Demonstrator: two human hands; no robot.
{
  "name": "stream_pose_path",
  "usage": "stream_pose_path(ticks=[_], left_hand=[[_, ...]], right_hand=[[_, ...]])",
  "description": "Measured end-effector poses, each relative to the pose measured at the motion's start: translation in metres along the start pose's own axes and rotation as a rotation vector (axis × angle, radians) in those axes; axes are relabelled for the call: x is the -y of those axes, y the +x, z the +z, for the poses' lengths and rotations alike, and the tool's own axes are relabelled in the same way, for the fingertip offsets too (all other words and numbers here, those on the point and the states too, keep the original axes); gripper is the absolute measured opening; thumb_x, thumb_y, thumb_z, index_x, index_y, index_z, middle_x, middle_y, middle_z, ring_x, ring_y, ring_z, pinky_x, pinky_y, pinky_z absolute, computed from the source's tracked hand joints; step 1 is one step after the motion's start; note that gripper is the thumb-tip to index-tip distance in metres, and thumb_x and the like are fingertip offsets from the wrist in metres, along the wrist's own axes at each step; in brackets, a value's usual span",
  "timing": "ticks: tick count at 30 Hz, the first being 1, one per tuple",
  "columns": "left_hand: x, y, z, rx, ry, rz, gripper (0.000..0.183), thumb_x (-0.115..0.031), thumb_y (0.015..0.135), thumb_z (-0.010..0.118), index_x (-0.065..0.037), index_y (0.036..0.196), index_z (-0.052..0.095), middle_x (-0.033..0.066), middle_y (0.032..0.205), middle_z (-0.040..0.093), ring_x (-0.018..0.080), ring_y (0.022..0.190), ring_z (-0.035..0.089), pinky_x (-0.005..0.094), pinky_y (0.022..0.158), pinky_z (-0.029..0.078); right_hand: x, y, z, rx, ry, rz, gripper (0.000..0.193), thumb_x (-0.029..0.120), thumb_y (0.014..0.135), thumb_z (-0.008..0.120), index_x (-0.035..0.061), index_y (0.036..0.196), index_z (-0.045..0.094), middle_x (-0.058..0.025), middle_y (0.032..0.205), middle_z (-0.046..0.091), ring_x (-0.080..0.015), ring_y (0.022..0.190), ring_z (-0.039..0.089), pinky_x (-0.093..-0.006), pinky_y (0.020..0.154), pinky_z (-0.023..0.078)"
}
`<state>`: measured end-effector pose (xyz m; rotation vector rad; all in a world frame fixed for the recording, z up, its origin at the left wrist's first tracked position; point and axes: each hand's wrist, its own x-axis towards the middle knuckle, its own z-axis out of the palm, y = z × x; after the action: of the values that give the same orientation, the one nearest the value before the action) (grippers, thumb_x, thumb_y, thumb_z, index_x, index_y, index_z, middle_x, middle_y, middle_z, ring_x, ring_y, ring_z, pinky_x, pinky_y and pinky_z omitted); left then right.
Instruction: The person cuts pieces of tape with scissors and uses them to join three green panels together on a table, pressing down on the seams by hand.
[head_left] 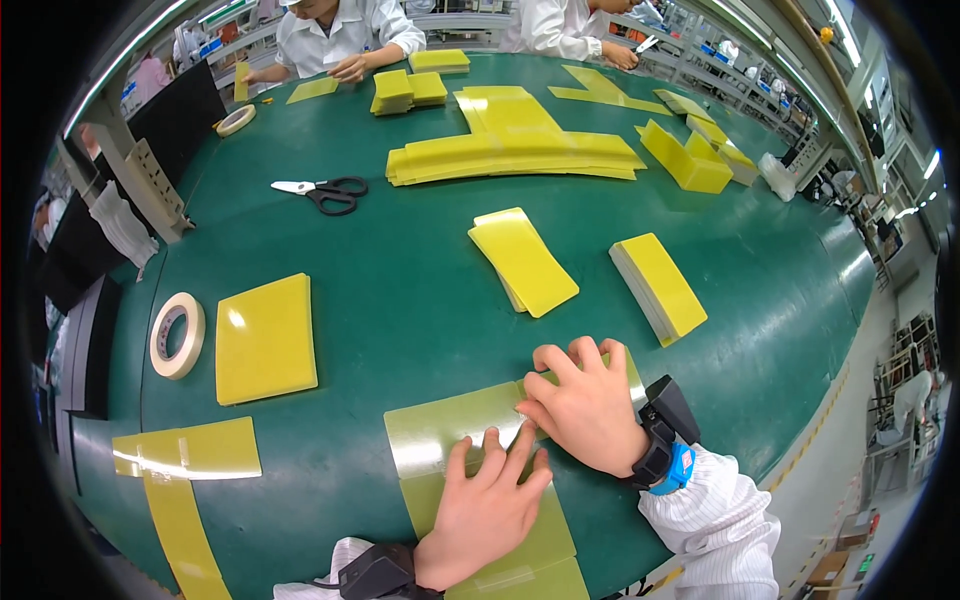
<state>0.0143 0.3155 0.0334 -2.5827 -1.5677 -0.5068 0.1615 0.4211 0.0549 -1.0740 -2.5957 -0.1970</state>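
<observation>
Several translucent yellow plastic sheets [455, 425] lie edge to edge on the green table in front of me, joined by strips of clear tape [505, 578]. My left hand [485, 510] rests on them with its fingers spread. Beside it, my right hand [590, 410] presses on the upper right sheet [632, 378]; its fingers are bent but apart, and its thumb comes close to the left fingertips near a seam. What lies under the right palm is hidden. Beyond the hands are a small stack of yellow cards [525, 262] and a thicker stack [660, 285].
Left of the hands lie a masking tape roll [160, 345], a square yellow stack [265, 340] and a T-shaped joined piece [190, 450]. Farther off are scissors [335, 195], a pile of joined pieces [510, 150] and an open yellow box [690, 160]. Two people sit across the table [420, 240].
</observation>
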Motion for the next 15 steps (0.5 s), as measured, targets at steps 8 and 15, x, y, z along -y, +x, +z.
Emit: stream_pose_path(ticks=[8,15], left_hand=[[0.001,-0.001,0.002,-0.012,-0.017,0.007,0.033,-0.023,0.08,0.063,-0.01,0.11,0.062,0.0126,0.131,0.054,0.0323,0.107,0.052,0.0506,0.09,0.04],[-0.001,-0.003,0.004,-0.013,-0.007,0.011,0.03,-0.024,0.082,0.061,-0.011,0.11,0.059,0.0124,0.13,0.054,0.0305,0.11,0.051,0.0502,0.091,0.039]], right_hand=[[-0.005,-0.001,0.009,-0.035,0.091,-0.013,0.024,0.025,0.076,0.075,0.0082,0.08,0.058,-0.0068,0.113,0.056,-0.0275,0.101,0.053,-0.0458,0.087,0.038],[-0.016,0.001,0.011,-0.018,0.465,0.095,0.032,0.014,0.075,0.075,0.0018,0.093,0.051,-0.0138,0.104,0.055,-0.0347,0.095,0.052,-0.0428,0.083,0.042]])
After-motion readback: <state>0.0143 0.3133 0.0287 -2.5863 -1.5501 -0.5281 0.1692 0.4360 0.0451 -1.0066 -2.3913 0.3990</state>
